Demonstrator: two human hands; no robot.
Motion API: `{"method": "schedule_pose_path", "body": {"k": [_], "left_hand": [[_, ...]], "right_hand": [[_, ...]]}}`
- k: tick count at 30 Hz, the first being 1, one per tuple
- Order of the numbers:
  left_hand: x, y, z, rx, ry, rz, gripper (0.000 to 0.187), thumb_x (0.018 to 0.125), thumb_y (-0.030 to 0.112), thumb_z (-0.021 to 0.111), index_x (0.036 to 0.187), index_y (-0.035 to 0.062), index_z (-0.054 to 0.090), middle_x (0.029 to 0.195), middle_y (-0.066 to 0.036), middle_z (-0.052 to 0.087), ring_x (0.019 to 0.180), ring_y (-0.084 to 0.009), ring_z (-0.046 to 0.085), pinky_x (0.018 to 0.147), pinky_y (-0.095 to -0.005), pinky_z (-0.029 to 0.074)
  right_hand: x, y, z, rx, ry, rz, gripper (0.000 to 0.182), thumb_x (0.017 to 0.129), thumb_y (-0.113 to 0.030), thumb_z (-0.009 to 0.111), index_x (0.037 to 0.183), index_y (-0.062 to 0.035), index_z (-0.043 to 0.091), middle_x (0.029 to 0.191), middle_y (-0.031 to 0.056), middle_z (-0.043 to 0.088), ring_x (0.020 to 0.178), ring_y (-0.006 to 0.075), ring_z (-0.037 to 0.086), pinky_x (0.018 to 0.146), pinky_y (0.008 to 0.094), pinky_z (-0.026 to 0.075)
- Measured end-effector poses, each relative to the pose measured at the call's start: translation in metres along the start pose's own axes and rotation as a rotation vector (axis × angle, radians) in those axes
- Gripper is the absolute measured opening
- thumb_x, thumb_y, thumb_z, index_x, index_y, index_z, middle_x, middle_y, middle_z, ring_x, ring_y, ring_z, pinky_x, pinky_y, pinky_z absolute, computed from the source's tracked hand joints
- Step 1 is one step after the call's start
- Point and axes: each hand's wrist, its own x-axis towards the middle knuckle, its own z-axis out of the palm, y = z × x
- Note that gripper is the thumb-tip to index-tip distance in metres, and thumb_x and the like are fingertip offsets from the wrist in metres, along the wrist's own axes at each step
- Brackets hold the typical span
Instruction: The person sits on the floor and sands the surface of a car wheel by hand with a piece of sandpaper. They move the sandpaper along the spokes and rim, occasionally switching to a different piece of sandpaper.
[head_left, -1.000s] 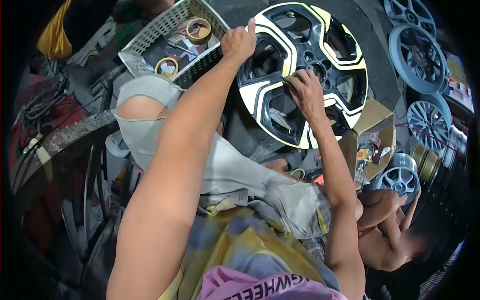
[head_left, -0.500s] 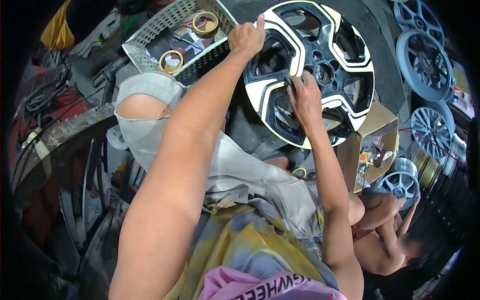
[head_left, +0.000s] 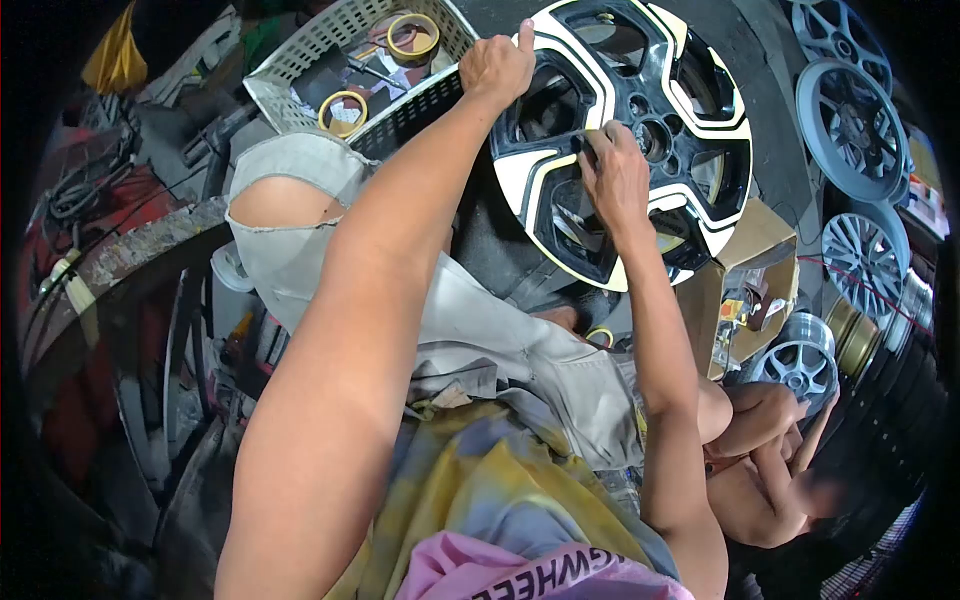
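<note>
A black alloy wheel [head_left: 688,152] with pale yellow-white spoke faces and rim edge lies tilted in front of me. My left hand [head_left: 497,70] is closed over its upper left edge, thumb pointing up. Against a spoke just left of the hub, my right hand [head_left: 618,180] has its fingers bent and pressed together. Whatever is under those fingertips is too small and dark to make out.
Left of the wheel stands a white plastic basket [head_left: 262,92] holding tape rolls [head_left: 412,36] and scraps. An open cardboard box [head_left: 768,238] sits right of it. More wheels [head_left: 850,130] line the right side, where another person [head_left: 765,490] holds a grey wheel [head_left: 795,370].
My right hand has slid slightly upward along the spoke, closer to hub height. The wheel has shifted a little up in view; my left hand keeps its place on the edge.
</note>
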Motion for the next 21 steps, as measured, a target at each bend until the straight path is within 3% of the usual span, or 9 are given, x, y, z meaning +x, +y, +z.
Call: {"method": "schedule_pose_path", "body": {"k": [4,8,11,16,21], "left_hand": [[0.001,-0.004,0.003,-0.008,0.016,-0.006,0.079,0.107,0.059,0.032,0.098,-0.0048,0.078,0.102,-0.032,0.073,0.104,-0.0463,0.07,0.097,-0.0508,0.053],[-0.001,0.0,0.0,-0.029,-0.004,0.003,0.079,0.106,0.059,0.032,0.099,-0.0047,0.078,0.103,-0.032,0.072,0.105,-0.0463,0.07,0.098,-0.0508,0.053],[0.003,-0.002,0.002,-0.023,0.011,-0.005,0.079,0.106,0.06,0.032,0.099,-0.0047,0.078,0.104,-0.032,0.072,0.105,-0.0463,0.07,0.098,-0.051,0.053],[0.013,-0.011,0.019,-0.055,-0.015,-0.021,0.08,0.105,0.06,0.032,0.1,-0.0048,0.078,0.104,-0.032,0.072,0.105,-0.0465,0.07,0.098,-0.0512,0.053],[0.013,-0.009,0.017,-0.053,-0.017,-0.017,0.079,0.105,0.06,0.033,0.102,-0.0043,0.078,0.105,-0.032,0.072,0.105,-0.0468,0.07,0.098,-0.051,0.053]], "right_hand": [[0.001,0.02,-0.014,-0.084,-0.155,-0.148,0.028,0.078,-0.003,0.073,0.106,-0.0081,0.068,0.098,0.0101,0.06,0.097,0.0312,0.058,0.083,0.0416,0.047],[-0.005,0.024,-0.012,0.042,-0.106,-0.209,0.027,0.077,-0.001,0.073,0.104,-0.0077,0.069,0.101,0.0084,0.061,0.096,0.0309,0.057,0.085,0.0409,0.047],[-0.005,-0.004,-0.005,0.128,-0.124,-0.215,0.026,0.077,0.001,0.073,0.101,-0.0053,0.069,0.101,0.0093,0.06,0.1,0.0313,0.058,0.09,0.0431,0.051],[-0.013,0.005,-0.008,0.136,-0.119,-0.122,0.029,0.076,0.005,0.072,0.103,-0.0034,0.068,0.102,0.011,0.059,0.103,0.0326,0.058,0.09,0.0429,0.052],[-0.012,-0.019,0.0,0.211,-0.112,-0.216,0.031,0.075,0.005,0.072,0.106,-0.0029,0.069,0.104,0.0122,0.059,0.102,0.034,0.058,0.09,0.0428,0.052]]}}
